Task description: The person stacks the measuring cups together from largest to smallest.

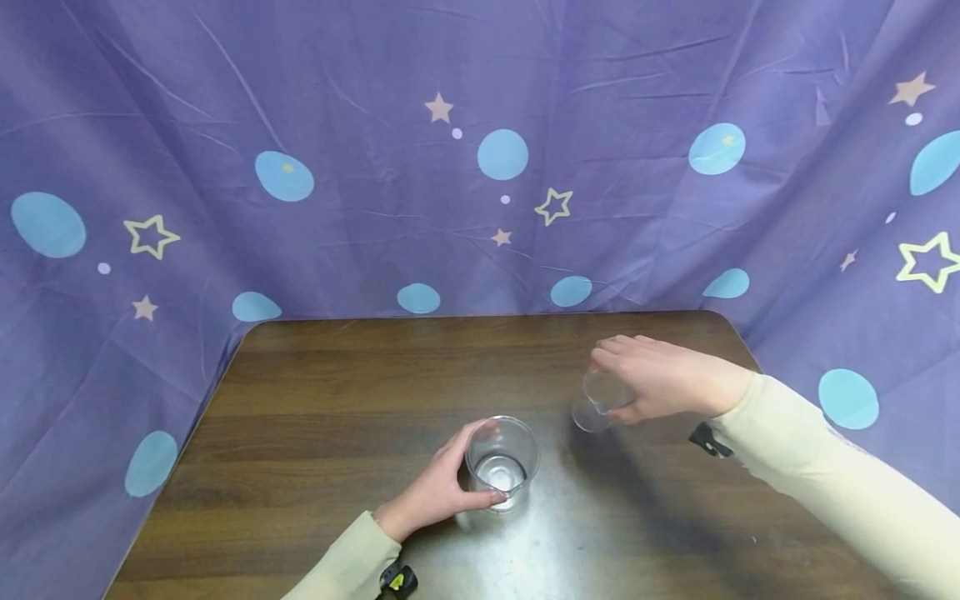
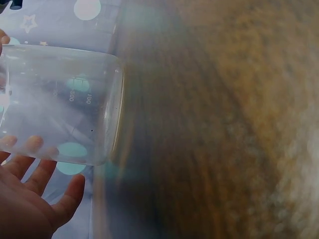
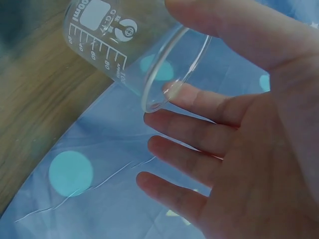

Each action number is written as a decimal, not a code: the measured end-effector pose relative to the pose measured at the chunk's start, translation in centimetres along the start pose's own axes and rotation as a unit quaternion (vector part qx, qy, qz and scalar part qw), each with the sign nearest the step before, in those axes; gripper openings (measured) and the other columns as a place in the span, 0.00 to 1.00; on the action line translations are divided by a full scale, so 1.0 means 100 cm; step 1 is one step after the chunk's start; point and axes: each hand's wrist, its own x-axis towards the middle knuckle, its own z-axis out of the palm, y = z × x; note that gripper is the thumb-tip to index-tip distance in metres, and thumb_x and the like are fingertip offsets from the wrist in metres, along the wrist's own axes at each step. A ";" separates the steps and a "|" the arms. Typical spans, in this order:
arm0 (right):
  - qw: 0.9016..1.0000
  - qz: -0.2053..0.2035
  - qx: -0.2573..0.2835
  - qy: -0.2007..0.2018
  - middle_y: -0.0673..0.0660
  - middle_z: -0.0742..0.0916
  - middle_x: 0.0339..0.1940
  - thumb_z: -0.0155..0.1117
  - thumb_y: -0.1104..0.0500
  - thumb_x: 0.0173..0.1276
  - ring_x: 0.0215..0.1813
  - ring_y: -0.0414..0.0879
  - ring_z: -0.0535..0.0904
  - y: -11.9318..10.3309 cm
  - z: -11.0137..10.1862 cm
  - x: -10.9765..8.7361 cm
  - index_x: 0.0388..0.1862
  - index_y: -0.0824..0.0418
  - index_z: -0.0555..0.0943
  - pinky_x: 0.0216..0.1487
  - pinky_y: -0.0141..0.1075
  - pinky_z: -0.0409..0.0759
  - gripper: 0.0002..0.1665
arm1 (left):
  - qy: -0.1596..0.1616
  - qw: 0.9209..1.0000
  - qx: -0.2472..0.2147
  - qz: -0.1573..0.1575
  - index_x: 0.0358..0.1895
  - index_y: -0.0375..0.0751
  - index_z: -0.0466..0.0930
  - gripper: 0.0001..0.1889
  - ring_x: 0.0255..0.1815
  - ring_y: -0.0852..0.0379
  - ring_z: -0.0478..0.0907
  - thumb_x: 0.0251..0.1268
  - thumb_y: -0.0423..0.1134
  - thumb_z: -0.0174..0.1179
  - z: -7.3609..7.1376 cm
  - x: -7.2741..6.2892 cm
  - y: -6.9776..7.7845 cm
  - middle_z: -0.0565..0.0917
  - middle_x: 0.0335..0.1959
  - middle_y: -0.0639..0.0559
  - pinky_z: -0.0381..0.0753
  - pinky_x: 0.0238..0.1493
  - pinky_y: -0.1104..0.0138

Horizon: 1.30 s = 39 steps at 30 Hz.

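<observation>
In the head view my left hand (image 1: 450, 483) holds a larger clear glass beaker (image 1: 534, 462) at the near middle of the table, thumb on the near side and fingers around the far side. White graduation marks show on this larger beaker (image 2: 75, 109) in the left wrist view. Farther right, my right hand (image 1: 652, 379) grips a smaller clear beaker (image 1: 592, 417) near its rim. The right wrist view shows the smaller beaker (image 3: 107, 55) with white print and a scale, pinched between thumb and fingers. Whether its base touches the table, I cannot tell.
A brown wood-grain table (image 1: 322, 400) lies beneath both hands. Purple curtains (image 1: 360, 167) with stars and blue dots hang behind it and along both sides. Light glares off the tabletop near the larger beaker.
</observation>
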 end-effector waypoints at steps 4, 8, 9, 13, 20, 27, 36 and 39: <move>1.000 -0.008 -0.005 -0.005 0.54 0.84 0.46 0.83 0.51 0.52 0.53 0.54 0.82 -0.006 -0.003 0.007 0.48 0.59 0.81 0.51 0.50 0.82 0.28 | 0.001 1.000 0.000 -0.001 0.78 0.54 0.63 0.49 0.72 0.52 0.71 0.52 0.50 0.81 0.000 0.000 0.000 0.75 0.71 0.52 0.68 0.75 0.52; 1.000 -0.008 -0.010 -0.023 0.57 0.84 0.50 0.82 0.50 0.52 0.56 0.56 0.81 -0.015 -0.007 0.014 0.48 0.59 0.79 0.53 0.52 0.82 0.29 | 0.001 1.000 0.001 -0.003 0.78 0.54 0.63 0.49 0.72 0.53 0.71 0.52 0.50 0.81 0.000 0.000 0.000 0.75 0.71 0.55 0.68 0.75 0.53; 1.000 -0.008 -0.010 -0.028 0.59 0.85 0.51 0.82 0.49 0.53 0.57 0.56 0.81 -0.018 -0.008 0.016 0.48 0.59 0.79 0.55 0.53 0.82 0.29 | 0.002 1.000 0.001 -0.003 0.78 0.54 0.63 0.49 0.72 0.53 0.71 0.52 0.50 0.81 0.000 0.000 0.001 0.75 0.71 0.55 0.68 0.75 0.53; 0.999 -0.019 -0.015 -0.039 0.63 0.84 0.55 0.82 0.48 0.54 0.61 0.59 0.80 -0.026 -0.012 0.023 0.49 0.60 0.78 0.59 0.55 0.81 0.31 | 0.001 1.000 0.004 -0.002 0.77 0.53 0.63 0.49 0.72 0.53 0.71 0.52 0.50 0.81 -0.001 0.000 0.001 0.75 0.71 0.55 0.68 0.75 0.53; 0.998 -0.044 -0.032 -0.042 0.60 0.84 0.55 0.82 0.46 0.54 0.59 0.56 0.80 -0.041 -0.017 0.036 0.50 0.61 0.77 0.61 0.53 0.80 0.33 | -0.003 1.000 0.003 -0.001 0.77 0.54 0.63 0.49 0.73 0.53 0.70 0.53 0.51 0.80 -0.001 0.001 0.001 0.74 0.71 0.56 0.68 0.75 0.53; 0.997 -0.066 -0.023 -0.035 0.61 0.83 0.63 0.82 0.45 0.55 0.66 0.56 0.78 -0.052 -0.016 0.047 0.51 0.59 0.79 0.63 0.54 0.80 0.33 | -0.004 1.000 -0.005 0.003 0.77 0.54 0.63 0.49 0.72 0.54 0.71 0.52 0.50 0.81 -0.001 0.003 0.000 0.75 0.71 0.56 0.69 0.74 0.55; 0.993 -0.108 -0.042 -0.037 0.61 0.82 0.65 0.82 0.43 0.55 0.67 0.55 0.77 -0.062 -0.006 0.061 0.56 0.62 0.78 0.64 0.50 0.80 0.38 | -0.010 1.000 -0.019 -0.001 0.77 0.58 0.62 0.49 0.72 0.54 0.71 0.53 0.51 0.81 -0.003 0.004 -0.001 0.74 0.72 0.57 0.70 0.74 0.53; 0.991 -0.115 -0.048 -0.040 0.60 0.82 0.65 0.82 0.42 0.56 0.67 0.54 0.77 -0.066 -0.001 0.065 0.57 0.61 0.79 0.64 0.49 0.81 0.38 | -0.013 1.000 -0.021 -0.005 0.77 0.58 0.62 0.48 0.72 0.54 0.71 0.53 0.51 0.80 -0.003 0.003 -0.001 0.74 0.73 0.56 0.70 0.74 0.52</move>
